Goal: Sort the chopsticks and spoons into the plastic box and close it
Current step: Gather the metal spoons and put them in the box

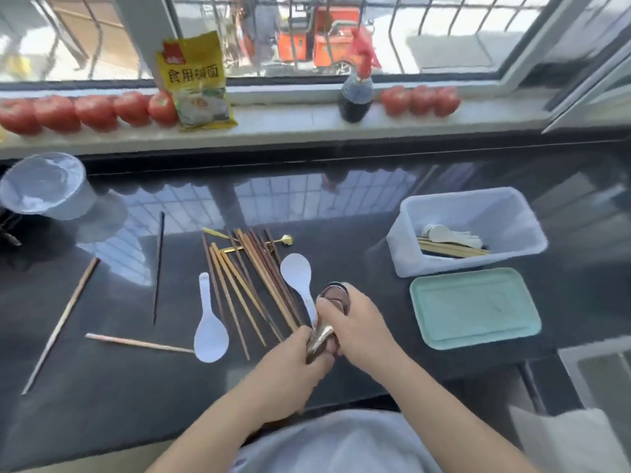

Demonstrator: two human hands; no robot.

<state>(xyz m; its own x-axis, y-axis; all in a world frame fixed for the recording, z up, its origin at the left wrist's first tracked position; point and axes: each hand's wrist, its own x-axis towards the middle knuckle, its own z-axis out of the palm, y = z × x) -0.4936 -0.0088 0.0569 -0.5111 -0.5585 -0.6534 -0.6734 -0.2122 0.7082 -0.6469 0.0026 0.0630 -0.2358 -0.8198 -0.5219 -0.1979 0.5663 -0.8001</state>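
A bundle of metal spoons (pixel 333 302) is held between both hands over the dark counter. My right hand (pixel 358 322) grips the bowl end, my left hand (pixel 293 356) grips the handles. A pile of wooden chopsticks (pixel 246 281) lies fanned out to the left of the hands, with one white plastic spoon (pixel 297 271) on it and another white spoon (pixel 209 332) beside it. The white plastic box (pixel 505 206) at right holds chopsticks and white spoons. Its pale green lid (pixel 474 308) lies in front of it.
Loose chopsticks (pixel 61 322) lie scattered at left, and a dark thin one (pixel 158 268) lies near them. A clear plastic cup (pixel 44 186) stands at far left. On the windowsill stand tomatoes (pixel 92 110), a yellow packet (pixel 196 80) and a dark sauce bottle (pixel 355 97).
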